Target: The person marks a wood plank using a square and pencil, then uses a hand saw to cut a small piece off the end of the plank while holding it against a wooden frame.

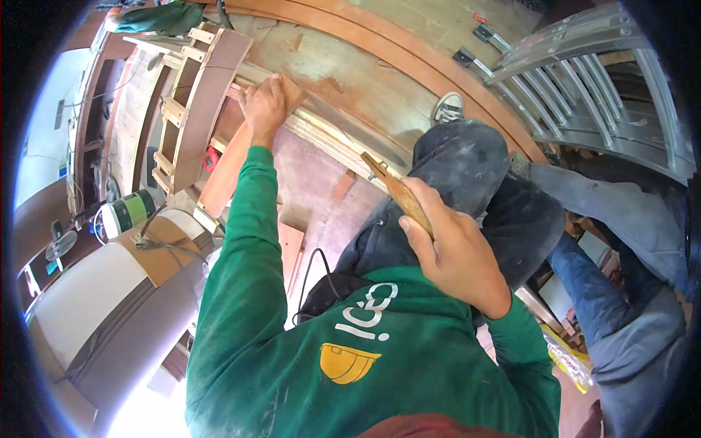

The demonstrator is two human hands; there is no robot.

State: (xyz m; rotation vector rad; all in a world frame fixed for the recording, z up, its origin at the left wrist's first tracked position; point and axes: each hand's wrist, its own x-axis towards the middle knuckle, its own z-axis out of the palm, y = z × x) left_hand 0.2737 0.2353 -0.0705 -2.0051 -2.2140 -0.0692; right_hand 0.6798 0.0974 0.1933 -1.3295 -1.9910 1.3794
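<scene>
My left hand point(264, 106) is closed over the edge of a reddish-brown wooden board point(225, 179), near its far end. The board slants away at the left of my forearm. Pale wooden strips point(325, 139) run from beside that end toward my knee. In my right hand point(460, 255) is the wooden handle of a handsaw point(398, 191), with small metal fittings on its side. The handle points up and left, toward the board. A greyish strip beyond it looks like the blade, but its edges blend with the wood.
A wooden frame with small blocks point(175, 111) stands at the left. An aluminium ladder point(577, 95) lies at the right. Another person's legs in blue-grey trousers point(621, 212) are close on my right. A green-and-white bucket point(128, 213) and a white, cardboard-patched object point(95, 292) are at the left.
</scene>
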